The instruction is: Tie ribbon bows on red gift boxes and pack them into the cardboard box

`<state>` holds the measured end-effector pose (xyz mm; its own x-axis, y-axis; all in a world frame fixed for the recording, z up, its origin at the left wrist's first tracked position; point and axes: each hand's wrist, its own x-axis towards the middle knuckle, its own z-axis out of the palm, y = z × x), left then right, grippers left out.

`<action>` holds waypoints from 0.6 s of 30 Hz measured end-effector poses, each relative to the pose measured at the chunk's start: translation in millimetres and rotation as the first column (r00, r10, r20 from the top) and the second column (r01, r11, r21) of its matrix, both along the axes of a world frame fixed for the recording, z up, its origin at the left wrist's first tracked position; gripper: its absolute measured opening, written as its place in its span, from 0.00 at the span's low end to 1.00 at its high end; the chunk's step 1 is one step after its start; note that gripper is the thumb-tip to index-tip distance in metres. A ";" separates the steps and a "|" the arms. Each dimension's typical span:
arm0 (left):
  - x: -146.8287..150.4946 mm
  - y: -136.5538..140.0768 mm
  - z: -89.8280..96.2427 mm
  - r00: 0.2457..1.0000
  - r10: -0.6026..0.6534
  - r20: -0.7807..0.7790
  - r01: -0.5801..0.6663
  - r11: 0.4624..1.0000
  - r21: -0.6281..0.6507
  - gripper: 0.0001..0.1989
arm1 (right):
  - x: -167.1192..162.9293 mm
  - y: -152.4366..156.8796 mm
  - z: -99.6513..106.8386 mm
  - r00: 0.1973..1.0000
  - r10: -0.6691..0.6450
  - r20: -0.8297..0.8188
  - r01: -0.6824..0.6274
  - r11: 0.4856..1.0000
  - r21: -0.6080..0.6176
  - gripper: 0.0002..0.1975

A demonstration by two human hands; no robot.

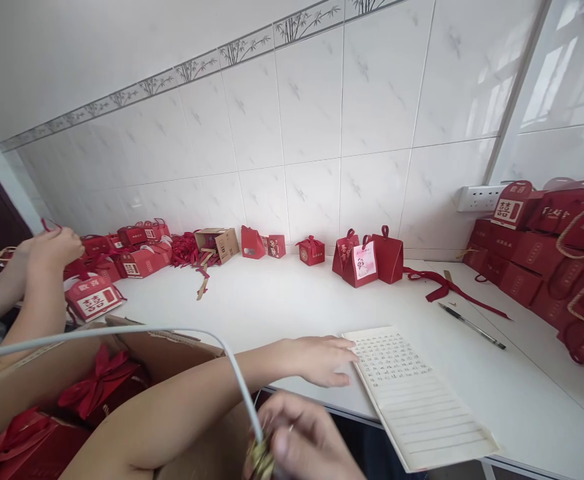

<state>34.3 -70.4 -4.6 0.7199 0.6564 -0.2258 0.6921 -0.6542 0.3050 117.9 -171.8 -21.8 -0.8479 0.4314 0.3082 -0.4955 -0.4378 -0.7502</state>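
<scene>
My left hand stretches across the table's front edge with its fingers extended. Its fingertips reach the left edge of a lined notepad, whose upper part carries rows of handwriting. Low in the view, my right hand is closed on a small shiny gold-coloured thing that is partly hidden by the fingers and the frame edge; its kind cannot be made out. A white cable arcs over my left forearm and ends at that hand. A black pen lies right of the notepad.
An open carton holding red ribboned boxes stands at lower left. Red gift boxes line the wall; more are stacked at right. Loose red ribbon lies nearby. Another person's hands hold ribbon at far left.
</scene>
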 end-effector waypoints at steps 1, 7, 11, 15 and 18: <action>-1.1 2.1 3.6 0.995 0.020 0.099 -0.019 1.000 -0.017 0.22 | 2.0 8.8 -1.2 0.995 -0.095 -0.033 0.093 0.995 -0.047 0.21; -4.0 6.9 27.3 0.589 0.443 0.676 -0.203 0.891 -0.406 0.12 | 40.5 50.1 6.6 0.747 -0.664 0.043 0.664 0.739 -0.113 0.19; -4.6 -6.4 40.6 0.250 0.356 0.900 -0.099 0.934 -0.342 0.08 | 58.5 58.3 8.8 0.644 -0.762 0.066 0.765 0.640 -0.075 0.18; 1.6 -21.7 44.4 0.294 0.173 0.940 -0.078 0.985 -0.157 0.08 | 60.7 58.8 6.9 0.607 -0.792 0.072 0.795 0.606 -0.037 0.17; 9.2 -27.2 44.4 0.323 0.179 0.929 -0.187 0.975 -0.122 0.08 | 60.8 58.4 5.8 0.592 -0.801 0.087 0.804 0.595 0.005 0.15</action>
